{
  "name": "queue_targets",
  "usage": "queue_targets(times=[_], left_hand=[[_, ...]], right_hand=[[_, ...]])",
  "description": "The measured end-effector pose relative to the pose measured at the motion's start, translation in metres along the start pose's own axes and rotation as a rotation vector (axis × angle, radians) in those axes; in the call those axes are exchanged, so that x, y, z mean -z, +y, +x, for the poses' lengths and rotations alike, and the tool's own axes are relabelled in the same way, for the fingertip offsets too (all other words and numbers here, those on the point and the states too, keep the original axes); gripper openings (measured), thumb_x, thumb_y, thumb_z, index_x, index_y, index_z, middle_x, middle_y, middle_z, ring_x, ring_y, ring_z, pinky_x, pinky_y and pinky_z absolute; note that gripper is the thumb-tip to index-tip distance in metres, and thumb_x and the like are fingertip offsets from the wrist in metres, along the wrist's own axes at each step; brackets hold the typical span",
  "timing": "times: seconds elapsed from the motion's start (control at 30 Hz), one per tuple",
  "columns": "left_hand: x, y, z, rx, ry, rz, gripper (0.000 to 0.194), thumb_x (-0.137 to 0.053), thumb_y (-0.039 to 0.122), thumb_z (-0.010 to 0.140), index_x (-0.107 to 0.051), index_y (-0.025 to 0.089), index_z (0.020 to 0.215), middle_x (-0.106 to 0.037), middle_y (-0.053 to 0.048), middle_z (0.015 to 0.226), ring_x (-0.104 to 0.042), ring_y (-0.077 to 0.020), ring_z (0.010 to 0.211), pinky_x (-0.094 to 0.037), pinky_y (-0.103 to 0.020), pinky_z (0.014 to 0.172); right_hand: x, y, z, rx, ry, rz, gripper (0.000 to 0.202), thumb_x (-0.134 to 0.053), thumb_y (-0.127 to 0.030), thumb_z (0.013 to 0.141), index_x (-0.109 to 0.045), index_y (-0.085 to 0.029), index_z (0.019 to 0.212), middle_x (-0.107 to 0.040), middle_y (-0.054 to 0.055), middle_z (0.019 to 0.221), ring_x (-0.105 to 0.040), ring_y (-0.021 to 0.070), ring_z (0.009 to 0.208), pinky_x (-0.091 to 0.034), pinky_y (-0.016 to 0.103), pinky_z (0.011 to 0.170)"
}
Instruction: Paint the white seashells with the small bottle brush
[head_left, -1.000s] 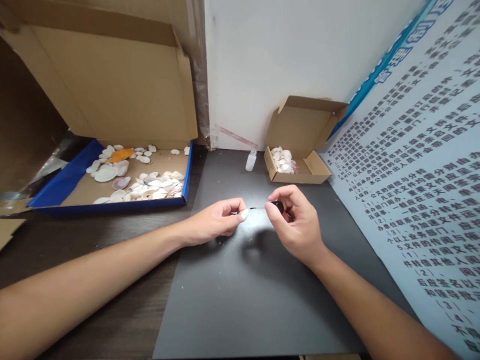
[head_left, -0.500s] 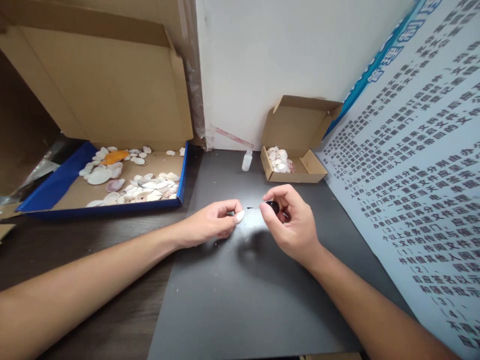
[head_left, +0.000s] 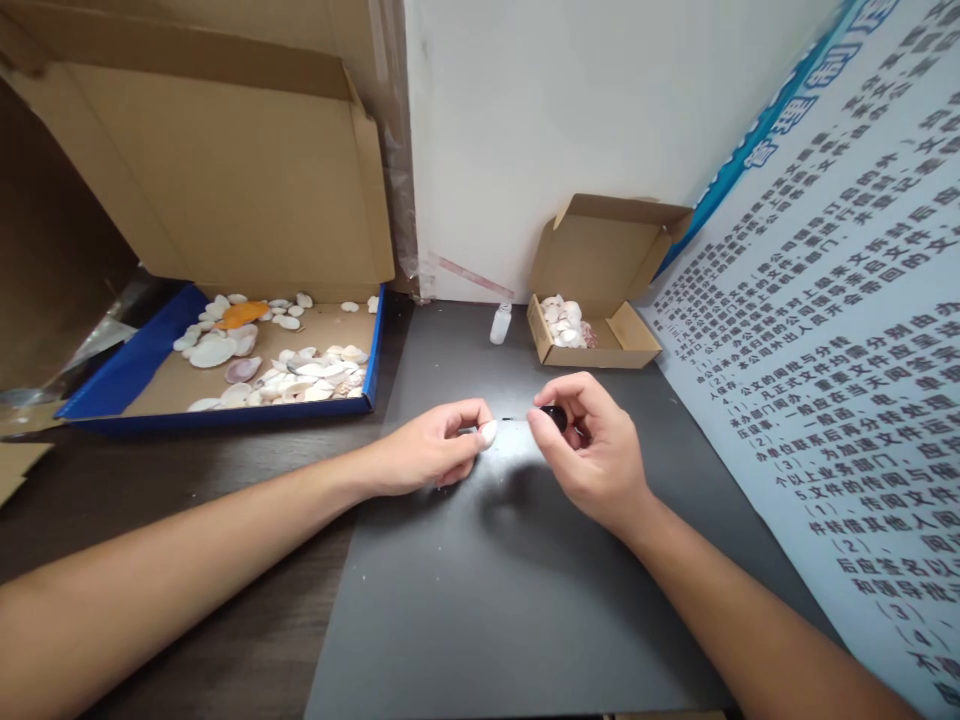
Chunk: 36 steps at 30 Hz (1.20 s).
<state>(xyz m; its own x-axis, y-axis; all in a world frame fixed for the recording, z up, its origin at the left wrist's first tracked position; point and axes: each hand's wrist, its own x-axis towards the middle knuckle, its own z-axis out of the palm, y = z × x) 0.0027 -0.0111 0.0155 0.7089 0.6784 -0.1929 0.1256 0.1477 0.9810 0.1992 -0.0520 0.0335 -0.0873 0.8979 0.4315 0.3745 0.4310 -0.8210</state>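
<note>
My left hand (head_left: pixel 435 447) pinches a small white shell (head_left: pixel 488 432) between thumb and forefinger, above the grey mat. Held in the curled fingers of my right hand (head_left: pixel 592 445) is a black brush cap (head_left: pixel 556 417). Its thin stem points left, and the dark brush tip (head_left: pixel 507 418) ends close to the shell; I cannot tell for sure whether they touch. Behind the hands a small uncapped whitish bottle (head_left: pixel 500 324) stands upright on the mat.
At the left lies an open blue-sided cardboard box (head_left: pixel 225 412) with many shells and an orange piece (head_left: pixel 241 314). A smaller open carton (head_left: pixel 600 356) of shells stands back right. A white panel (head_left: pixel 480 150) and a printed board (head_left: pixel 825 300) border the grey mat (head_left: pixel 465 620).
The whole view has shifted slightly, so everything sits a little farther right. Both hands keep nearly the same pose, the brush tip still near the shell.
</note>
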Motion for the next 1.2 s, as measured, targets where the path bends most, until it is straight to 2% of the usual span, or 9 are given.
queue_targets(times=[0.27, 0.33, 0.43, 0.57, 0.7, 0.8, 0.97, 1.07, 1.2], left_hand=[[0.0003, 0.0016, 0.0008, 0.005, -0.019, -0.011, 0.024, -0.057, 0.039, 0.091, -0.045, 0.020, 0.083, -0.051, 0.008, 0.046, -0.044, -0.0067, 0.038, -0.031, -0.017, 0.043], [0.0014, 0.0018, 0.0014, 0.006, -0.027, -0.086, 0.022, -0.061, 0.036, 0.088, -0.047, 0.020, 0.082, -0.051, 0.008, 0.046, -0.047, -0.0069, 0.037, -0.031, -0.016, 0.042], [0.0045, 0.0021, 0.0025, 0.013, -0.007, -0.265, 0.022, -0.068, 0.033, 0.082, -0.051, 0.019, 0.083, -0.050, 0.009, 0.048, -0.047, -0.0067, 0.036, -0.033, -0.016, 0.038], [0.0081, 0.0033, 0.0030, 0.026, 0.015, -0.408, 0.020, -0.070, 0.029, 0.080, -0.053, 0.019, 0.080, -0.048, 0.009, 0.045, -0.045, -0.0071, 0.034, -0.039, -0.017, 0.036], [0.0095, 0.0035, 0.0033, 0.038, 0.008, -0.442, 0.017, -0.069, 0.029, 0.081, -0.056, 0.019, 0.080, -0.049, 0.008, 0.042, -0.043, -0.0070, 0.033, -0.040, -0.016, 0.035], [0.0098, 0.0032, 0.0035, 0.046, 0.007, -0.459, 0.016, -0.069, 0.029, 0.082, -0.057, 0.019, 0.079, -0.050, 0.007, 0.041, -0.043, -0.0070, 0.033, -0.040, -0.016, 0.035], [0.0094, 0.0029, 0.0032, 0.045, 0.008, -0.457, 0.016, -0.067, 0.029, 0.084, -0.057, 0.018, 0.079, -0.050, 0.007, 0.041, -0.044, -0.0067, 0.033, -0.040, -0.015, 0.035], [0.0091, 0.0028, 0.0031, 0.047, 0.019, -0.464, 0.017, -0.066, 0.028, 0.085, -0.055, 0.018, 0.077, -0.050, 0.007, 0.040, -0.044, -0.0065, 0.032, -0.040, -0.014, 0.035], [0.0091, 0.0027, 0.0033, 0.028, 0.026, -0.468, 0.016, -0.064, 0.028, 0.087, -0.056, 0.018, 0.079, -0.051, 0.007, 0.041, -0.044, -0.0062, 0.033, -0.040, -0.014, 0.036]], right_hand=[[0.0003, 0.0002, 0.0012, -0.035, -0.037, 0.001, 0.006, -0.056, -0.027, 0.091, -0.054, -0.023, 0.087, -0.033, -0.009, 0.056, -0.031, 0.0089, 0.047, -0.027, 0.024, 0.047], [0.0006, 0.0006, 0.0008, -0.051, -0.059, 0.034, 0.009, -0.053, -0.030, 0.093, -0.054, -0.023, 0.089, -0.035, -0.008, 0.057, -0.033, 0.0095, 0.048, -0.028, 0.024, 0.047], [0.0010, 0.0011, 0.0005, -0.041, 0.015, -0.043, 0.011, -0.055, -0.029, 0.092, -0.054, -0.022, 0.084, -0.033, -0.008, 0.055, -0.031, 0.0091, 0.047, -0.027, 0.025, 0.047], [0.0005, 0.0017, 0.0010, -0.053, 0.015, 0.066, 0.013, -0.050, -0.033, 0.096, -0.054, -0.023, 0.088, -0.035, -0.008, 0.056, -0.032, 0.0097, 0.048, -0.028, 0.025, 0.047], [-0.0005, 0.0020, 0.0016, -0.044, 0.047, -0.015, 0.006, -0.060, -0.026, 0.089, -0.054, -0.023, 0.090, -0.032, -0.010, 0.055, -0.029, 0.0085, 0.046, -0.026, 0.024, 0.046], [-0.0008, 0.0018, 0.0014, -0.046, 0.014, 0.071, 0.004, -0.055, -0.028, 0.092, -0.054, -0.024, 0.093, -0.034, -0.009, 0.057, -0.032, 0.0092, 0.048, -0.028, 0.024, 0.046], [-0.0002, 0.0022, 0.0002, -0.021, 0.034, -0.019, 0.002, -0.056, -0.025, 0.091, -0.055, -0.023, 0.090, -0.034, -0.009, 0.057, -0.031, 0.0087, 0.048, -0.028, 0.024, 0.047], [0.0000, 0.0015, -0.0002, -0.015, -0.016, 0.017, 0.006, -0.049, -0.025, 0.095, -0.055, -0.023, 0.094, -0.036, -0.008, 0.057, -0.034, 0.0094, 0.049, -0.030, 0.024, 0.048], [-0.0005, 0.0004, -0.0007, 0.021, 0.024, -0.102, 0.006, -0.058, -0.019, 0.088, -0.055, -0.023, 0.090, -0.033, -0.010, 0.056, -0.031, 0.0075, 0.046, -0.028, 0.023, 0.046]])
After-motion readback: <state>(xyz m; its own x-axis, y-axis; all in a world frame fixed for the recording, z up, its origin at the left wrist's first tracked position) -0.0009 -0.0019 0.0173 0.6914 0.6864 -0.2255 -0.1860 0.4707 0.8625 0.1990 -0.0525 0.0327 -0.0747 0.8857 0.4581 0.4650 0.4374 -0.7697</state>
